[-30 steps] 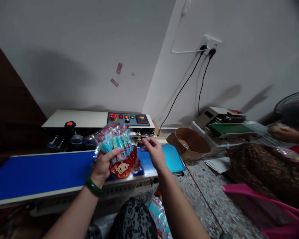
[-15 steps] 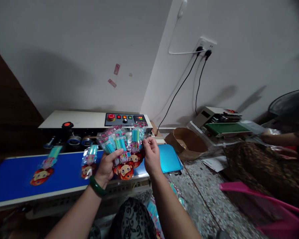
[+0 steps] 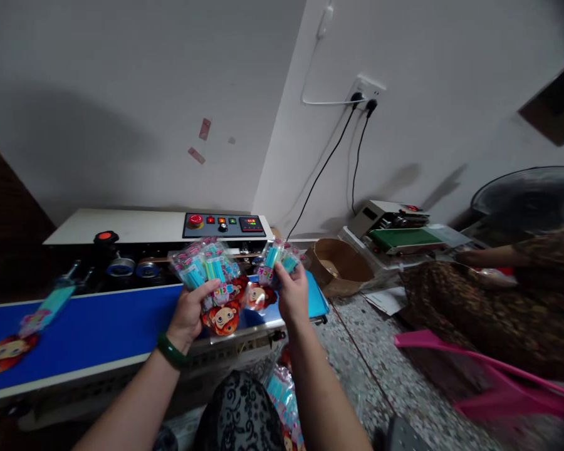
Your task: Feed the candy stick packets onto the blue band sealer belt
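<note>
My left hand (image 3: 191, 313) grips a fanned bunch of clear plastic packets (image 3: 220, 288) with blue-green sticks inside and red-haired cartoon heads at their lower ends. My right hand (image 3: 292, 291) pinches the upper part of a few similar packets (image 3: 272, 255), to the right of the bunch. Both hands are above the right part of a blue conveyor belt (image 3: 117, 332). Another packet (image 3: 32, 332) lies slantwise on the belt at the far left.
Behind the belt stands a machine with a control panel (image 3: 223, 224). A cardboard box (image 3: 338, 266) sits to the right, near a green-belted machine (image 3: 407, 238). More packets (image 3: 284, 394) lie below my right forearm. A co-worker's arm (image 3: 491, 257) and a pink plastic frame (image 3: 479, 363) are at right.
My right hand has drawn some packets apart from the bunch, toward the right. One packet now shows on the belt at far left, where two showed before. The view has turned slightly right.
</note>
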`<state>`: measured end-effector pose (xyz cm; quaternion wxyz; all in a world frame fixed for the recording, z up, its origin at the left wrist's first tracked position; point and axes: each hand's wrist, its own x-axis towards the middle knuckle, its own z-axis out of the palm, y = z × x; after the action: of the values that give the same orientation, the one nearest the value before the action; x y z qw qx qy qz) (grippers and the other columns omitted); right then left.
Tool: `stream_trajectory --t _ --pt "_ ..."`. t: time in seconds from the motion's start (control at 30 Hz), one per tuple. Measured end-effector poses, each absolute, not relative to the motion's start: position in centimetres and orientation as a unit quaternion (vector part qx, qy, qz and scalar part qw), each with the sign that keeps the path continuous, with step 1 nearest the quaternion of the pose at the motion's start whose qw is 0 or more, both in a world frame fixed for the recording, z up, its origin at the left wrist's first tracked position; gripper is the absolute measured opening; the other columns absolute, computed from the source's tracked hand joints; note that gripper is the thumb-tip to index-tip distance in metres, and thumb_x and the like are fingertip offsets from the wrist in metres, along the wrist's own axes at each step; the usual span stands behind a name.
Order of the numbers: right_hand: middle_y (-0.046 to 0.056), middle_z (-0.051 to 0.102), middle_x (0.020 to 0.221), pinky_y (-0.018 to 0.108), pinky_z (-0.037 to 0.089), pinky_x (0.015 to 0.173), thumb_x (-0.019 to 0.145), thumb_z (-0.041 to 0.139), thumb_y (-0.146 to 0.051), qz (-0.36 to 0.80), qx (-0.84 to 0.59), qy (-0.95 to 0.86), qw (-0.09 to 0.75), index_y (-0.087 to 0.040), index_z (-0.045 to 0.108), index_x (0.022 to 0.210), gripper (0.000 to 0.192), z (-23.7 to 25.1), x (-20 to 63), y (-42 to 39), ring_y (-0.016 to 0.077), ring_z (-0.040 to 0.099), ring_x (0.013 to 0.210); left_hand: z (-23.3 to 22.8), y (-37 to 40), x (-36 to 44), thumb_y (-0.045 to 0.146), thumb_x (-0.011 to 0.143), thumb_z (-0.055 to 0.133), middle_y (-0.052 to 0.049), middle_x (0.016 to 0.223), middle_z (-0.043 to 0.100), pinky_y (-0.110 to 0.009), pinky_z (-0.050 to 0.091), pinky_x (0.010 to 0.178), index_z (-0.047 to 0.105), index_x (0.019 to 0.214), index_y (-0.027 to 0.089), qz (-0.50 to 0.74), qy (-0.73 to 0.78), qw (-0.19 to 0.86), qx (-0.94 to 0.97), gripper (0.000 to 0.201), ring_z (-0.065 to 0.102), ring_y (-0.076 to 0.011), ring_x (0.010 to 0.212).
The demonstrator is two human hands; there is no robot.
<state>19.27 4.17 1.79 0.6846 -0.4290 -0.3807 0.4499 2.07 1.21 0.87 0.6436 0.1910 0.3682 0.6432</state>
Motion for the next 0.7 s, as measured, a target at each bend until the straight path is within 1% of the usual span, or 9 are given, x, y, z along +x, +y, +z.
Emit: stream_trajectory --t 0.07,0.13,0.2,0.27,0.37,0.5,0.63,0.7 --pt "0.002 0.066 0.083 0.031 0.051 0.069 0.061 0.067 -0.029 0.444 -0.488 -0.357 0.661 -0.017 0.054 0.091 0.034 0.6 21.6 5.0 0.0174 0.062 0.074 1.1 1.3 1.6 0.012 0.057 0.071 -0.002 0.069 0.069 -0.030 0.054 0.064 0.064 0.082 0.012 0.645 0.376 0.642 0.178 0.026 0.064 -0.0168 0.060" --pt "0.001 0.066 0.073 0.030 0.051 0.062 0.056 0.069 -0.028 0.458 -0.553 -0.341 0.607 -0.016 0.055 0.083 0.032 -0.9 23.8 5.7 0.0172 0.062 0.064 1.3 1.3 1.3 0.012 0.055 0.071 -0.002 0.065 0.068 -0.029 0.054 0.063 0.064 0.073 0.011 0.641 0.380 0.645 0.168 0.019 0.064 -0.0163 0.057" --pt "0.001 0.065 0.067 0.028 0.050 0.056 0.054 0.068 -0.028 0.470 -0.604 -0.330 0.552 -0.016 0.055 0.078 0.029 -2.3 25.4 6.4 0.0167 0.061 0.059 1.5 1.4 1.1 0.013 0.055 0.071 -0.003 0.061 0.068 -0.029 0.054 0.063 0.063 0.066 0.010 0.641 0.382 0.646 0.163 0.014 0.063 -0.0160 0.055" --pt "0.001 0.064 0.062 0.026 0.048 0.050 0.053 0.069 -0.026 0.475 -0.636 -0.326 0.514 -0.016 0.055 0.074 0.027 -3.4 26.1 7.1 0.0164 0.060 0.054 1.7 1.4 1.0 0.014 0.054 0.071 -0.003 0.058 0.067 -0.029 0.054 0.062 0.062 0.062 0.010 0.642 0.382 0.644 0.165 0.013 0.063 -0.0162 0.054" --pt "0.000 0.062 0.055 0.025 0.045 0.045 0.050 0.070 -0.021 0.477 -0.657 -0.325 0.485 -0.016 0.054 0.069 0.025 -4.2 26.2 8.1 0.0160 0.058 0.049 1.9 1.3 1.0 0.013 0.054 0.072 -0.002 0.062 0.068 -0.028 0.055 0.062 0.063 0.065 0.011 0.651 0.375 0.638 0.171 0.014 0.063 -0.0160 0.055" --pt "-0.001 0.061 0.054 0.024 0.045 0.045 0.051 0.068 -0.016 0.484 -0.667 -0.330 0.460 -0.017 0.054 0.067 0.021 -4.2 25.2 9.3 0.0149 0.057 0.048 2.1 1.1 0.9 0.013 0.055 0.071 -0.001 0.066 0.068 -0.028 0.055 0.061 0.063 0.071 0.012 0.659 0.363 0.634 0.180 0.018 0.063 -0.0156 0.057" --pt "-0.002 0.058 0.051 0.023 0.044 0.045 0.055 0.065 -0.014 0.503 -0.661 -0.338 0.443 -0.017 0.054 0.067 0.016 -3.8 23.6 10.1 0.0129 0.055 0.046 2.2 1.1 0.8 0.013 0.055 0.071 -0.001 0.065 0.068 -0.029 0.055 0.064 0.063 0.068 0.012 0.663 0.363 0.629 0.183 0.016 0.064 -0.0174 0.062" --pt "-0.003 0.055 0.047 0.022 0.042 0.042 0.056 0.063 -0.012 0.515 -0.657 -0.342 0.431 -0.016 0.053 0.065 0.014 -3.6 23.0 10.2 0.0111 0.052 0.041 2.2 1.2 0.7 0.013 0.055 0.071 -0.002 0.063 0.068 -0.031 0.055 0.067 0.063 0.068 0.011 0.661 0.365 0.630 0.180 0.015 0.065 -0.0180 0.063"
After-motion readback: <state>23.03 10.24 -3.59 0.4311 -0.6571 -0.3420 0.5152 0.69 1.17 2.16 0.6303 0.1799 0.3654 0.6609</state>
